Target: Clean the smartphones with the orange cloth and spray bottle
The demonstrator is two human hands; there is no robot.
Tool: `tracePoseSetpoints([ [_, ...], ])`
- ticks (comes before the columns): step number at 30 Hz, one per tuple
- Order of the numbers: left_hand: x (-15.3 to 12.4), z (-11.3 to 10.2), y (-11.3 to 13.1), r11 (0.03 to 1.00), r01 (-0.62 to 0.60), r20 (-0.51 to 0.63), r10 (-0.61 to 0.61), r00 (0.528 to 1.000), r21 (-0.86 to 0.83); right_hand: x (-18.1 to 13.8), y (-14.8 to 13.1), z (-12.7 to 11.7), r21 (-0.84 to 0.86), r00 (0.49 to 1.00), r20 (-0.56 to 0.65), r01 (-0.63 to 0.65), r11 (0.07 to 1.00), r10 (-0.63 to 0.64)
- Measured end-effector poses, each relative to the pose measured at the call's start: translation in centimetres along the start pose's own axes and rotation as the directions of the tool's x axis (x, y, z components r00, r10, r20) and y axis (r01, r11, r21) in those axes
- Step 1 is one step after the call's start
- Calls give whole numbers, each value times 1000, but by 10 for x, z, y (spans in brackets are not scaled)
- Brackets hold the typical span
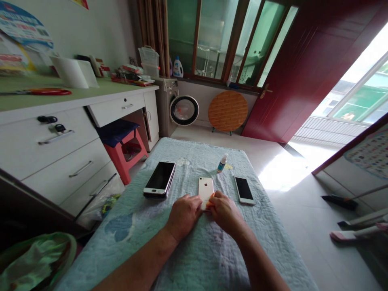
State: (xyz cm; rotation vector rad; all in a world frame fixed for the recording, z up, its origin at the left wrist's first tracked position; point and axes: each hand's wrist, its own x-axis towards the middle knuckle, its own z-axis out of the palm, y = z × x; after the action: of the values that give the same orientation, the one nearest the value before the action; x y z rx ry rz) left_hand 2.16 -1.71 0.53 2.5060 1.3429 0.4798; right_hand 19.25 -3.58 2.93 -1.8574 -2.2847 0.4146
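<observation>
A smartphone [205, 186] with an apple logo lies back side up on the cloth-covered table, its far end with the camera facing away from me. My left hand [185, 207] grips its left edge near the close end. My right hand [223, 208] pinches a small orange cloth [210, 201] against the phone's right side; the fingers hide most of the cloth. Right of the hands lies a white phone [244, 190], dark screen up. To the left rests a stack of phones, the top one [160, 178] white-framed. Beyond stands a small spray bottle [222, 163].
A pale blue quilted cloth [194, 151] covers the table. On the left are a drawer cabinet [69, 153] and a red stool [133, 151]. A washing machine [166, 105] with its door open stands at the back. A green-rimmed bin [72, 246] sits at lower left.
</observation>
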Motion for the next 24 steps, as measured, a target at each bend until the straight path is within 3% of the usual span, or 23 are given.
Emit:
tracePoseSetpoints([
  [4, 0, -1, 0, 1000, -2, 6, 2, 1000, -31, 3, 0, 1, -9, 997, -46, 53, 999, -54],
  [15, 1, 4, -3, 999, -7, 14, 7, 1000, -33, 37, 24, 22, -3, 974, -171, -148, 989, 146],
  [24, 2, 1, -2, 999, 1, 14, -1, 1000, -49, 33, 22, 5, 32, 986, -153, -65, 997, 69],
])
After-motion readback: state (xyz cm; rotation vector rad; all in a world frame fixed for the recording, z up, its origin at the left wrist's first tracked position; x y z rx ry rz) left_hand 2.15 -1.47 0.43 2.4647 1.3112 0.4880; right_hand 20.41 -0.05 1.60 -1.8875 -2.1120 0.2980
